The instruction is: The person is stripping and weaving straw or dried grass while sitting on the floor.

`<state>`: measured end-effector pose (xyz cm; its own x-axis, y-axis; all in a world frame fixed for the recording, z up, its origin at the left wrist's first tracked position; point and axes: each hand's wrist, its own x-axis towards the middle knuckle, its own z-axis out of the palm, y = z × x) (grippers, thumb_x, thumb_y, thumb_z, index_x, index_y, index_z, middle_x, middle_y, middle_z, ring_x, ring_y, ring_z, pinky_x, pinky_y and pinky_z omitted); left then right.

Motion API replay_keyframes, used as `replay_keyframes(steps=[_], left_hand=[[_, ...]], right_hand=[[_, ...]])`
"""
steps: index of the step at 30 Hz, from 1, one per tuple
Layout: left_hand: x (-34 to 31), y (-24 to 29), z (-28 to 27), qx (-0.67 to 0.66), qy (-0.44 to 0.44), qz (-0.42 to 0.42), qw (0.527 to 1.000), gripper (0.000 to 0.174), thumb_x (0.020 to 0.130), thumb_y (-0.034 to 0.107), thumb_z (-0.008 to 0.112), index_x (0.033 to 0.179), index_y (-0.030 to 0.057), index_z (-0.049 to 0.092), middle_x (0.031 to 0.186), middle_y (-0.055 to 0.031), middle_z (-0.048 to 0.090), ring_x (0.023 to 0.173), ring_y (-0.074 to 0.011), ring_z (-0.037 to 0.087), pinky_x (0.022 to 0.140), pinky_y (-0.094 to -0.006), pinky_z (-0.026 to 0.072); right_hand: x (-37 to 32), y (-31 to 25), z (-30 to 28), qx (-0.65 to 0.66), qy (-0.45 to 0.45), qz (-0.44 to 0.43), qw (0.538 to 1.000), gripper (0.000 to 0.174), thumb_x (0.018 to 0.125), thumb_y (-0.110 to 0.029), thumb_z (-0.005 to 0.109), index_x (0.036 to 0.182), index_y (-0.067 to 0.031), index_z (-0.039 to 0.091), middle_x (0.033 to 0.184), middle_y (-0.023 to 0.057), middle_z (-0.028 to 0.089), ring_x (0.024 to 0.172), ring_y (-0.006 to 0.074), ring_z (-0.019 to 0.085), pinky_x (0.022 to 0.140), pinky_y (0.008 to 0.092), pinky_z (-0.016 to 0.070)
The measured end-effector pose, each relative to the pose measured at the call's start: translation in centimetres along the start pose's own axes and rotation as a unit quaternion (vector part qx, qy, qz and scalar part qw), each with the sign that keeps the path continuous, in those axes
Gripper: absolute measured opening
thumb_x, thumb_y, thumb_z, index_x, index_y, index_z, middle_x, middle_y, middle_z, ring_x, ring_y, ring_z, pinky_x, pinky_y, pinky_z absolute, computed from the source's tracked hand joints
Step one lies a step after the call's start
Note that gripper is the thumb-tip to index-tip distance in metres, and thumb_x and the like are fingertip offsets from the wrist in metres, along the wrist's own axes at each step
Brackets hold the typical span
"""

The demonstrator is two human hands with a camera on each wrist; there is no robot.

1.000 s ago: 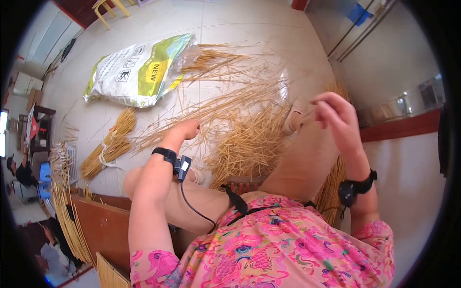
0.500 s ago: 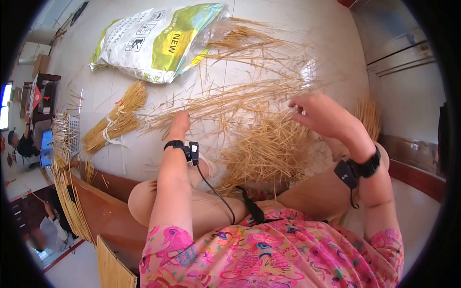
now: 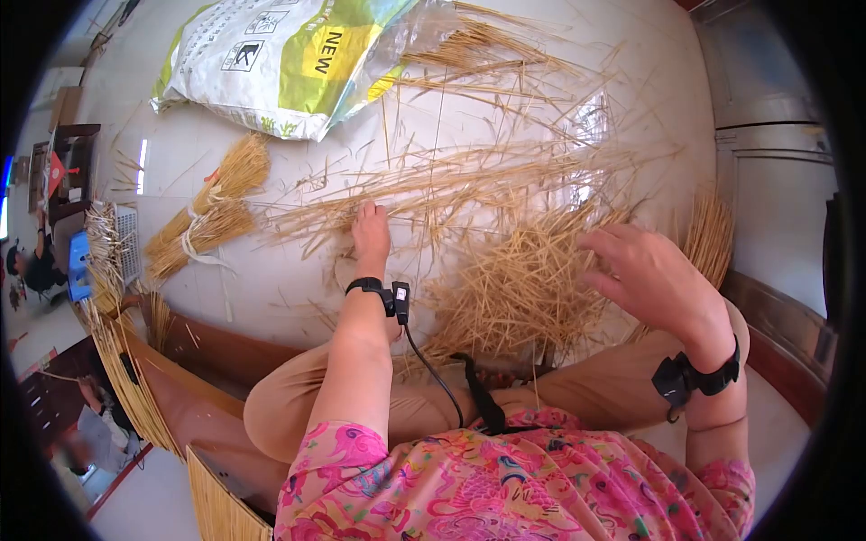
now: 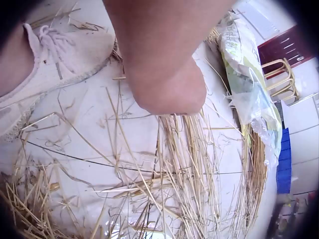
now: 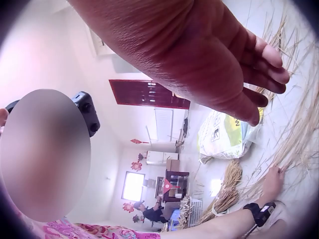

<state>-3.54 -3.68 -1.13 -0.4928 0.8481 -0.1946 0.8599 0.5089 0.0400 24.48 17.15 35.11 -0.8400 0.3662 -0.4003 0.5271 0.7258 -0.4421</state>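
In the head view my left hand is down at the near edge of a loose row of long straw stalks on the floor. Its fingers are curled onto the stalks, which fan out from under the hand in the left wrist view; the fingertips are hidden there. My right hand hovers at the right side of a tangled heap of short straw. Its fingers are bent loosely and hold nothing, as the right wrist view also shows.
A white and green plastic sack with straw sticking out lies at the far left. Nearer is a tied straw bundle. Another straw bunch stands by the metal cabinet on the right. Wooden boards stand beside the left knee.
The left hand has shifted right and onto the long stalks. The right hand has come down from its raised position to beside the straw heap. The head view has shifted closer to the floor.
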Motion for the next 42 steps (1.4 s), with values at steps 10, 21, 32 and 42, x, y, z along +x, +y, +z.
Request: replay_keyframes(steps=[10,21,32,42], left_hand=[[-0.6,0.0,-2.2,-0.098,0.014,0.091,0.991,0.027,0.076,0.023,0.066,0.099,0.0111,0.057,0.1,-0.0046,0.052,0.098,-0.0244,0.05,0.081,-0.0386,0.0424],[2.7,3.7,1.3,-0.006,-0.023,0.063,0.998,0.015,0.081,0.021,0.059,0.093,0.0136,0.063,0.098,-0.006,0.055,0.103,-0.0244,0.051,0.084,-0.0386,0.0386],[7.1,1.6,-4.3,-0.154,0.08,0.033,0.984,0.034,0.076,0.019,0.066,0.109,0.0141,0.061,0.111,-0.0092,0.057,0.104,-0.0273,0.053,0.088,-0.0437,0.0391],[3.7,8.2,-1.5,-0.204,0.056,0.091,0.973,0.022,0.074,0.01,0.067,0.093,0.0074,0.057,0.097,-0.0101,0.052,0.096,-0.0302,0.052,0.082,-0.0402,0.0439]], right_hand=[[-0.3,-1.0,-0.5,-0.002,-0.044,0.03,0.999,0.03,0.079,-0.019,0.063,0.104,-0.0025,0.057,0.094,0.0165,0.061,0.089,0.0351,0.056,0.076,0.0419,0.0461],[-0.4,-0.5,-0.5,0.001,-0.047,0.035,0.998,0.029,0.079,-0.017,0.061,0.105,-0.0023,0.058,0.094,0.0154,0.061,0.088,0.0337,0.057,0.077,0.0405,0.0466],[-0.9,-0.2,-0.6,-0.008,-0.044,0.03,0.999,0.03,0.079,-0.017,0.06,0.104,-0.0011,0.058,0.093,0.0144,0.061,0.088,0.0323,0.058,0.078,0.0389,0.0473],[-1.0,-0.3,-0.3,-0.017,-0.032,0.021,0.999,0.029,0.078,-0.017,0.061,0.102,-0.002,0.058,0.089,0.013,0.06,0.083,0.0313,0.059,0.075,0.0389,0.0482]])
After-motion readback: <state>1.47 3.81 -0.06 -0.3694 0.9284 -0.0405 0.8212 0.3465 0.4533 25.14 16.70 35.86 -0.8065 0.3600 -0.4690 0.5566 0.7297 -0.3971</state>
